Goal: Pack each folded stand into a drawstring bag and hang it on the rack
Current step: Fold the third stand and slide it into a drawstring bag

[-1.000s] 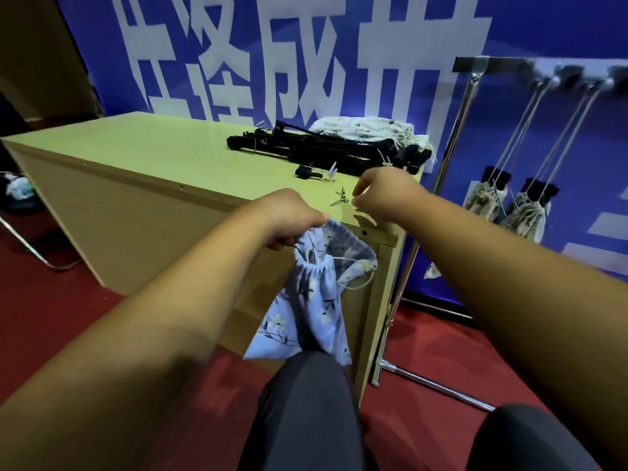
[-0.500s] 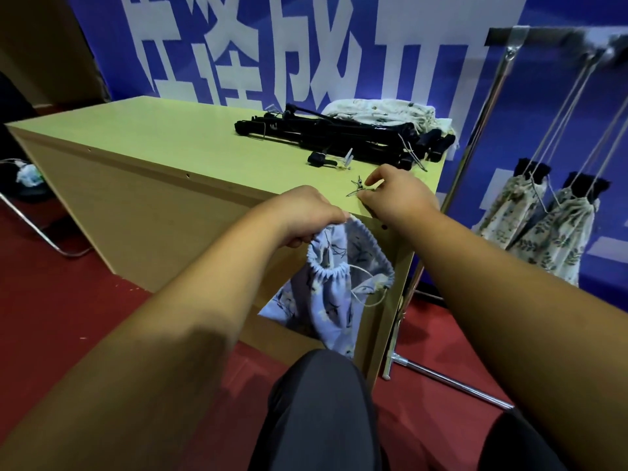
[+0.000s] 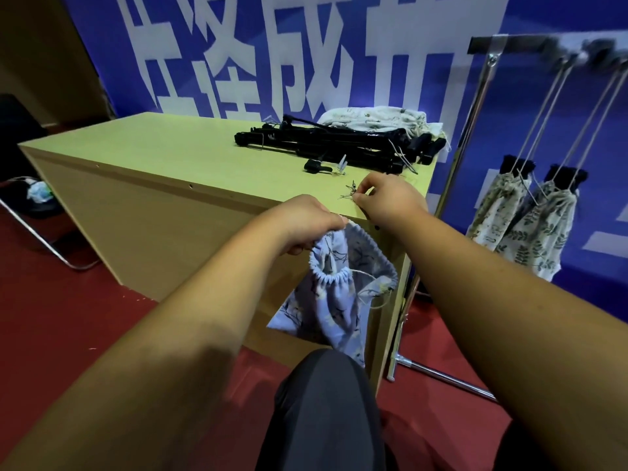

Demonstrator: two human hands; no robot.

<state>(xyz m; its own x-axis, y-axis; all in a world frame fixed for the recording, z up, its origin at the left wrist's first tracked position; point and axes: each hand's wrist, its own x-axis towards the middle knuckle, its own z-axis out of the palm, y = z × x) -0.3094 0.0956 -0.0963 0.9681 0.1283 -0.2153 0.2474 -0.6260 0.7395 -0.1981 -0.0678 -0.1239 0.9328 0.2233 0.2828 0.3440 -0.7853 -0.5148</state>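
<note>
A light blue flowered drawstring bag [image 3: 334, 294] hangs open-mouthed over the near edge of the wooden table [image 3: 163, 158]. My left hand [image 3: 302, 220] grips its gathered rim. My right hand [image 3: 387, 198] rests at the table's edge and pinches a small thin metal piece [image 3: 350, 192] lying there. Several folded black stands [image 3: 333, 146] lie at the table's far right. On the metal rack [image 3: 475, 130] at the right hang two leaf-patterned bags [image 3: 530, 219] with black stand ends sticking out.
A heap of pale patterned bags [image 3: 377, 119] lies behind the stands. A small black part [image 3: 316, 166] and a clear clip [image 3: 341, 164] lie near them. The rack's foot [image 3: 441, 375] runs along the red floor. A chair frame [image 3: 40, 239] stands at left. My knee [image 3: 326, 402] is below.
My right hand has moved forward from the bag's rim onto the table edge, to the small metal piece. The left hand still holds the bag's rim.
</note>
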